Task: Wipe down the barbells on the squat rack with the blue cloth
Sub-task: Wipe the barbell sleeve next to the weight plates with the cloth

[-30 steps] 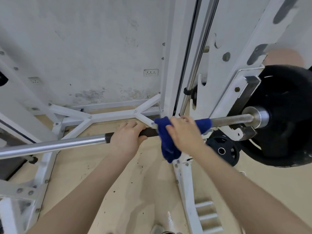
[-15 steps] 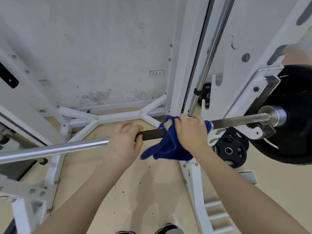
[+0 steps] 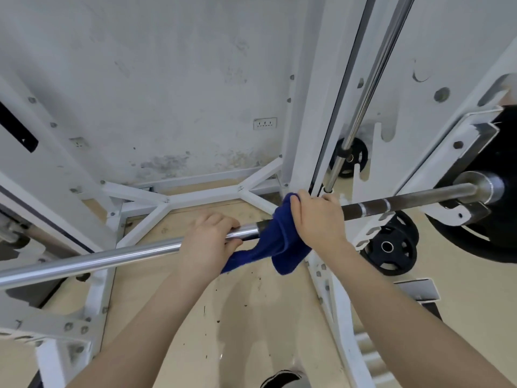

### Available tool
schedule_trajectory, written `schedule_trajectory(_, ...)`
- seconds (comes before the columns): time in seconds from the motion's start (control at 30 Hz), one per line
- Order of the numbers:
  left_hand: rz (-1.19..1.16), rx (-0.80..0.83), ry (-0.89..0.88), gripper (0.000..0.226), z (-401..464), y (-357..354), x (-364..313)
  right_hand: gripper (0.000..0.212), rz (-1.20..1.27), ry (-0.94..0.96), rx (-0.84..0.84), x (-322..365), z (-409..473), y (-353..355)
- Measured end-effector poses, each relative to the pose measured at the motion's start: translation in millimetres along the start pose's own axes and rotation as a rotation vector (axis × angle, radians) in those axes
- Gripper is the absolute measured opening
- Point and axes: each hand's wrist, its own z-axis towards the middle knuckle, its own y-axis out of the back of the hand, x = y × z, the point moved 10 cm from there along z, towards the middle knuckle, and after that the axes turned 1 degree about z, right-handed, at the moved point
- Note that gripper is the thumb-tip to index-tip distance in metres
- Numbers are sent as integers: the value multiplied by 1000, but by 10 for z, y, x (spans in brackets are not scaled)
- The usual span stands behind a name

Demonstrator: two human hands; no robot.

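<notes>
The barbell (image 3: pixel 117 257) runs across the view from 8 o'clock to 3 o'clock, resting in the white rack (image 3: pixel 305 113). The left section of the barbell is bright chrome; the section right of the hands is dark with 2 pale rings. The left hand (image 3: pixel 208 242) sits just left of centre, fingers curled over the top of the chrome section and thumb beneath, grasping the barbell. The right hand (image 3: pixel 319 217) sits at 1 o'clock from the left hand, close beside it, fingers curled over the bar from above and grasping the cloth (image 3: pixel 279 247) against it. The cloth is blue and wraps the barbell between the 2 hands; its loose ends hang below the bar, 1 fold trailing toward 8 o'clock under the left hand and 1 lobe hanging at 6 o'clock under the right wrist. At 3 o'clock the barbell ends in a steel collar (image 3: pixel 482 186) against a large black plate (image 3: pixel 492 242), seated in a bracket of the rack. A smaller black plate (image 3: pixel 389 247) stands lower, at 4 o'clock from the right hand, beside the base of the rack. Another small plate (image 3: pixel 355 158) is partly visible behind the upright at 1 o'clock. A chrome guide rod (image 3: pixel 372 79) runs from 12 o'clock down to a point just behind the right hand. A wall socket (image 3: pixel 265 123) is fixed to the stained wall at 12 o'clock. The floor (image 3: pixel 212 317) is tan and marked with dark specks. A shoe tip (image 3: pixel 282 379) shows at 6 o'clock.
</notes>
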Motion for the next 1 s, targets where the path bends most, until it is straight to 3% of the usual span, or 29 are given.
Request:
schedule_trajectory(0.1,-28,-3,5,26,25,-21,45,44,44,-56,-82,264,-75,8)
schedule_trajectory(0.2,-10,-20,-14,15,59,0,34,28,59,167,-116,1012,-349,33)
schedule_trajectory(0.27,-15,-10,-22,15,65,-5,23,23,22,267,-16,1062,-289,-52)
schedule_trajectory(0.33,-21,26,-19,20,62,-25,22,12,-48,239,45,720,-120,-75)
schedule_trajectory(0.47,-57,33,-11,23,48,-19,24,41,-25,-188,-79,-132,-23,97)
schedule_trajectory(0.53,-76,40,0,24,34,-31,28,39,74,-311,-113,-50,-89,76)
schedule_trajectory(0.67,-49,20,16,19,51,-9,25,27,58,-26,-44,789,-288,-11)
schedule_trajectory(0.73,-33,-6,7,16,64,6,15,31,309,-25,48,791,-353,-63)
schedule_trajectory(0.77,-34,-8,11,16,61,11,19,31,587,-120,85,632,-332,-43)
schedule_trajectory(0.8,-39,-3,18,15,53,7,25,31,979,-290,137,456,-347,-4)
schedule_trajectory(0.87,-53,7,43,15,50,0,41,33,1551,-669,34,-3,-383,59)
schedule_trajectory(0.93,-83,32,86,25,51,-22,46,34,1684,-974,-9,-437,-468,-15)
schedule_trajectory(1.0,-101,54,95,39,66,-57,-2,37,1573,-1029,52,-648,-609,-38)
